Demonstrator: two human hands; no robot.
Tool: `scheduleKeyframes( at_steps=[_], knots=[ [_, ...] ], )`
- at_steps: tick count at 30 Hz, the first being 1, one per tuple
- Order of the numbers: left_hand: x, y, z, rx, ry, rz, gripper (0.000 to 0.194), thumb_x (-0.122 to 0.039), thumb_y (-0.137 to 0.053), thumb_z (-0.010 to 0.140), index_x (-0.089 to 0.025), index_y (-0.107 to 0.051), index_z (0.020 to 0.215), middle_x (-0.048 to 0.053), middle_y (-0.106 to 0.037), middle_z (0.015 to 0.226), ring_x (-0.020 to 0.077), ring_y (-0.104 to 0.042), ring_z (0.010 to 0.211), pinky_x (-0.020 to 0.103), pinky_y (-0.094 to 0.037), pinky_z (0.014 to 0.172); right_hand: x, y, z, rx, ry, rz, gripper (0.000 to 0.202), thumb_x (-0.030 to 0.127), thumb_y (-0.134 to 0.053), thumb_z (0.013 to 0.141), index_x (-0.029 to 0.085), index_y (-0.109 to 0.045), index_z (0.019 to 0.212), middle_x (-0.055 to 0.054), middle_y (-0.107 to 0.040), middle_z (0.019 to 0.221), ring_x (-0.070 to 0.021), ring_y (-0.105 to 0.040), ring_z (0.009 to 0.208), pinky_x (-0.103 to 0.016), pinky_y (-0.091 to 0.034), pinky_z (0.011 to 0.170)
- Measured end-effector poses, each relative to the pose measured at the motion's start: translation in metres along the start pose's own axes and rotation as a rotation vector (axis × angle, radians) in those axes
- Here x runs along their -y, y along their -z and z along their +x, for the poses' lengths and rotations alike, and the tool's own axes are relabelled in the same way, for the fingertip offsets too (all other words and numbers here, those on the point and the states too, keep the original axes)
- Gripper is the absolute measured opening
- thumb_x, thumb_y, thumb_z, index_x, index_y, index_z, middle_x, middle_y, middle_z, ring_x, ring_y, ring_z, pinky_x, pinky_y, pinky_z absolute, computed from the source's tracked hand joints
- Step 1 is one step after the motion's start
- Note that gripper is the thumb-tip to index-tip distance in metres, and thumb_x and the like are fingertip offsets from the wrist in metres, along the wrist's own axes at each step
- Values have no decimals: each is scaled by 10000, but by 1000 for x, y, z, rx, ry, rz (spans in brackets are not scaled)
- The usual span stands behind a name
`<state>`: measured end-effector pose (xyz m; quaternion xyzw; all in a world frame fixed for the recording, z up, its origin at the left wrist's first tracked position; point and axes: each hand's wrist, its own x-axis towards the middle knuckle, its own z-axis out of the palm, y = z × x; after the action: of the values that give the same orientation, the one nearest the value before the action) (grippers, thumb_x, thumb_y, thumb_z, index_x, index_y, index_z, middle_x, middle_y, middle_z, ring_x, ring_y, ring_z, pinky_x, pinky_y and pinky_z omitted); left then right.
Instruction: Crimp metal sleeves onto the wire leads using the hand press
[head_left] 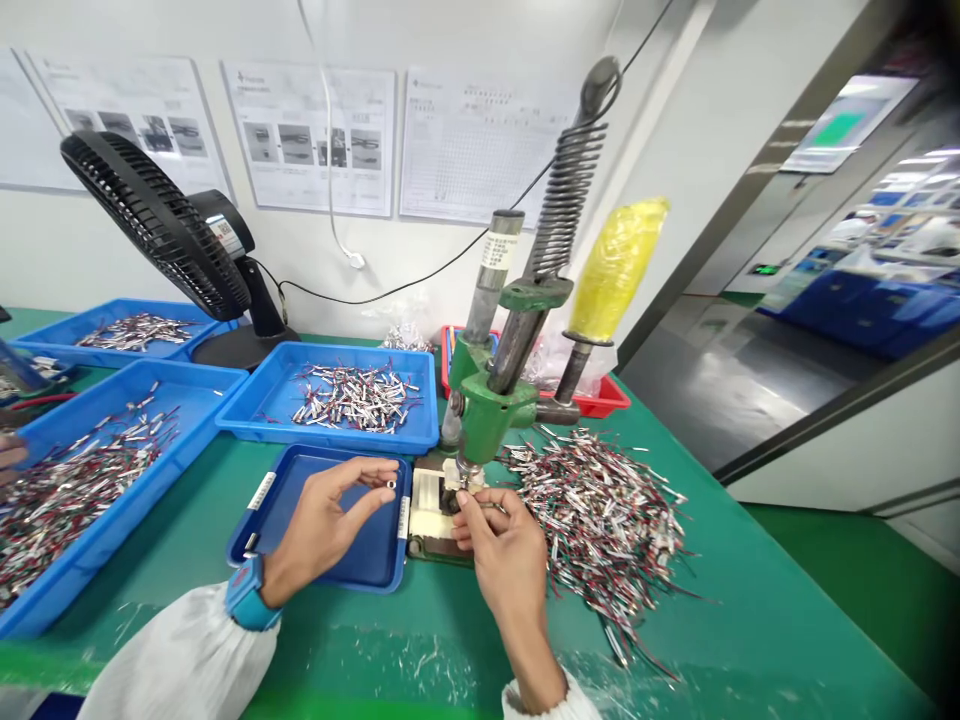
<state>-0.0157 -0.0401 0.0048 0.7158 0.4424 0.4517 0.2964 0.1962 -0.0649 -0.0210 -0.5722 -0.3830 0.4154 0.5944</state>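
My left hand (pixel 330 515), with a blue watch (pixel 252 594) on its wrist, is above the dark blue tray (pixel 300 560). Its thumb and fingertips pinch a small whitish ring-like part (pixel 391 485). At the foot of a green hand press (pixel 484 410), my right hand (pixel 502 545) has its fingers closed together right under the ram. Whatever those fingers hold is hidden or too small to name. Pale blocks (pixel 429 515) sit on the press base between my two hands. Close by on the right lies a large pile of small silvery parts with red and black wires (pixel 607 520).
Blue bins (pixel 330 437) with similar wired parts stand at left and behind. A black fan (pixel 161 215) leans over them. The press's yellow-wrapped handle (pixel 615 270) rises at right, before a red bin (pixel 606 400). Another person's hand (pixel 9 455) shows at far left.
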Motion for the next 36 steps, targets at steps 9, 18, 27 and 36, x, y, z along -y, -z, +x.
scheduleKeyframes(
  at_steps=[9, 18, 27, 36],
  knots=[
    [-13, -20, 10, -47, -32, -97, 156, -299, -703, 903, -219, -779, 1014, 72, -786, 1026, 211, -728, 974, 335, -587, 903, -6, 0, -2, 11, 12, -18, 472, 616, -738, 772, 187, -587, 898, -41, -719, 622, -186, -674, 517, -260, -554, 491],
    [-28, -56, 31, -73, 147, -372, 204, -321, -701, 879, -164, -679, 1008, 77, -755, 990, 202, -728, 962, 324, -585, 892, -6, -2, -2, 13, 28, -19, 464, 627, -706, 796, 194, -572, 895, -34, -703, 607, -182, -669, 517, -245, -534, 486],
    [-35, -67, 47, 105, 123, -367, 304, -242, -660, 865, -146, -617, 1149, 95, -733, 1033, 201, -697, 969, 321, -539, 895, -8, 0, -3, 27, 40, -16, 406, 586, -682, 844, 202, -571, 914, -21, -700, 625, -183, -670, 521, -256, -540, 491],
    [-49, -59, 49, 147, -38, 58, 205, -178, -554, 884, -145, -657, 1059, 62, -749, 939, 213, -698, 876, 319, -520, 813, -8, 2, 1, 81, 6, -23, 456, 626, -665, 831, 192, -578, 940, -9, -681, 604, -163, -628, 477, -241, -505, 453]
  ],
)
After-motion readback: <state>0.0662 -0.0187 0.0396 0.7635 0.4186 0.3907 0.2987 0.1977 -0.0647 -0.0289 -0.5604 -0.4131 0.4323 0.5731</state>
